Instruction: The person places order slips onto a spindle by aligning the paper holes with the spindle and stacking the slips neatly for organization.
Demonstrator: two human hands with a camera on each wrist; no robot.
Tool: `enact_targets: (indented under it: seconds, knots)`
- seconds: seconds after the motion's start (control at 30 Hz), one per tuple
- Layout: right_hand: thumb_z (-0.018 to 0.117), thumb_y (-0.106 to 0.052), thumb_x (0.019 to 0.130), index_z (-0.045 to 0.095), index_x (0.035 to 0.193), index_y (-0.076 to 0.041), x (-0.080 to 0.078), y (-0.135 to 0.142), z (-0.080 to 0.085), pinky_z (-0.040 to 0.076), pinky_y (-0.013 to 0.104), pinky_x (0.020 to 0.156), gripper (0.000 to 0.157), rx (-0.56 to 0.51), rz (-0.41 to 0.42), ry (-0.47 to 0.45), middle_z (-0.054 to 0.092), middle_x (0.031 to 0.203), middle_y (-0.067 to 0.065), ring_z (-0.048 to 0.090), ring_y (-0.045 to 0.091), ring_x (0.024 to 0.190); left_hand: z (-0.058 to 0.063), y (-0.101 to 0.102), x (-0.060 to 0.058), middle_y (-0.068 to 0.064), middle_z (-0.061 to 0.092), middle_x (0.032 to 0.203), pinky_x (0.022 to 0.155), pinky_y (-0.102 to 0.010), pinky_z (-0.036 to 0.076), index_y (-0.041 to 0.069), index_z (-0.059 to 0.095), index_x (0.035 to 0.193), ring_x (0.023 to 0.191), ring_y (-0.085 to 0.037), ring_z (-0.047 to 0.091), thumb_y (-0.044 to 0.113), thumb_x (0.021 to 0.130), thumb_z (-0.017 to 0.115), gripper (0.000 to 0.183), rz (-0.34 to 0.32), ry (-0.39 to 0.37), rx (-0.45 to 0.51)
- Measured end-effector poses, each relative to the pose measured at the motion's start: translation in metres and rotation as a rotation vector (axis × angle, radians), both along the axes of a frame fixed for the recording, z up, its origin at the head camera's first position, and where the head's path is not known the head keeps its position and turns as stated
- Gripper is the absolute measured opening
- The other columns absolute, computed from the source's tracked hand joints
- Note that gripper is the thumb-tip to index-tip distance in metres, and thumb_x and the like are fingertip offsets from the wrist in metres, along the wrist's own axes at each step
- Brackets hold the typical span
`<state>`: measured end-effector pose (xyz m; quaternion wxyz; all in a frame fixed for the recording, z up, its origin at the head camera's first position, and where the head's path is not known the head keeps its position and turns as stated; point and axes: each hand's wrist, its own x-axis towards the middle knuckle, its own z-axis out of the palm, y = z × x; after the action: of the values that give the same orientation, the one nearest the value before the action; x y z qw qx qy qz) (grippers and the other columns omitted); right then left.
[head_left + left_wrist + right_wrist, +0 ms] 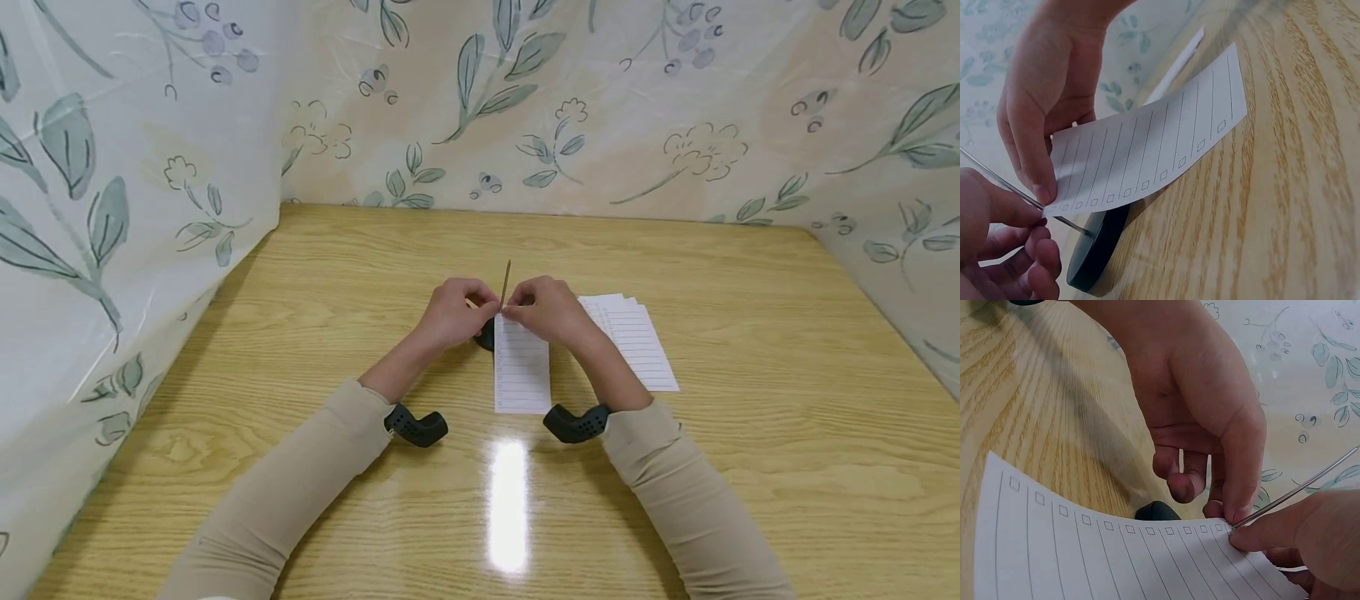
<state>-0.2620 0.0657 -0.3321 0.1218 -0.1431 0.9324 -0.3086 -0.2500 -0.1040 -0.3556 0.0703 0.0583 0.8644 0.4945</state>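
Note:
A lined white paper slip (522, 367) with small checkboxes down one edge stretches toward me from between my hands. My left hand (459, 315) pinches its far corner beside a thin metal rod (506, 279). On the other side of the rod, my right hand (551, 310) grips the slip's far end between thumb and fingers. The rod rises from a round black base (1099, 250), forming a paper spike. In the right wrist view the slip (1104, 562) bows, its corner touching the rod (1297, 487). Fingertips hide whether the rod passes through it.
Several similar lined sheets (637, 346) lie fanned on the wooden table (337, 267) beyond my right forearm. Floral sheeting (420, 100) borders the table at the back and sides. Black wrist-worn devices (576, 423) project inward over the table.

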Motion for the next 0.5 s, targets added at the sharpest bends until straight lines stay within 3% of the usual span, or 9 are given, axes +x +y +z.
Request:
enact_targets:
  seconds: [0.2,0.5]
  knots:
    - [0.064,-0.025,0.093,0.07,0.092,-0.008,0.0,0.0001,-0.0004,0.044,0.029,0.066,0.018,0.025,0.015,0.013,0.067,0.089,0.008,0.055,0.02,0.078,-0.002,0.0003,-0.0013,-0.003,0.066,0.093,0.066,-0.028,0.043,0.013,0.07,0.092,0.09,-0.02,0.055,0.023,0.094,0.062,0.012,-0.001,0.034,-0.065]
    - [0.064,-0.023,0.092,0.071,0.091,-0.008,-0.0008,-0.0005,-0.0029,0.043,0.028,0.065,0.016,0.036,0.04,0.039,0.069,0.087,0.006,0.056,0.019,0.077,-0.0062,-0.0009,-0.0035,-0.002,0.061,0.082,0.059,-0.026,0.039,0.011,0.07,0.09,0.075,-0.017,0.051,0.019,0.094,0.062,0.012,-0.019,0.019,-0.052]
